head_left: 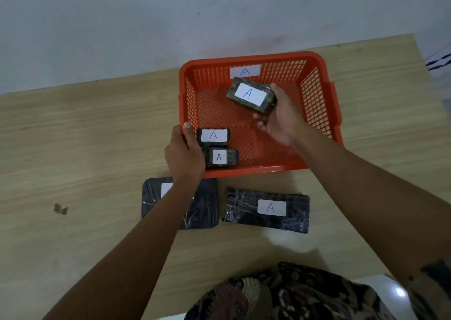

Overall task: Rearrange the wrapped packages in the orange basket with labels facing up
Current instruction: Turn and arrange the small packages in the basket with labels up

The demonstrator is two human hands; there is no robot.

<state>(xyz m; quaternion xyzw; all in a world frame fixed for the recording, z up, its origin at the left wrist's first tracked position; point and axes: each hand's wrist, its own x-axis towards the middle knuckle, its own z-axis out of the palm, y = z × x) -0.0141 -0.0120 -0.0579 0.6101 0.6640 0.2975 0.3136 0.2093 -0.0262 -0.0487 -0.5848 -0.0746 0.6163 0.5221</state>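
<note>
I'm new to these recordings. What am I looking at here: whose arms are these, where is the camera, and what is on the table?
No machine here: a person wears one camera on the head, looking down at their own bare hands. On the wooden table stands an orange basket. The right hand holds a small wrapped package, label "A" up, over the basket. The left hand rests at the basket's near left corner, beside two small packages inside, labels up. Two larger dark packages lie on the table in front of the basket.
</note>
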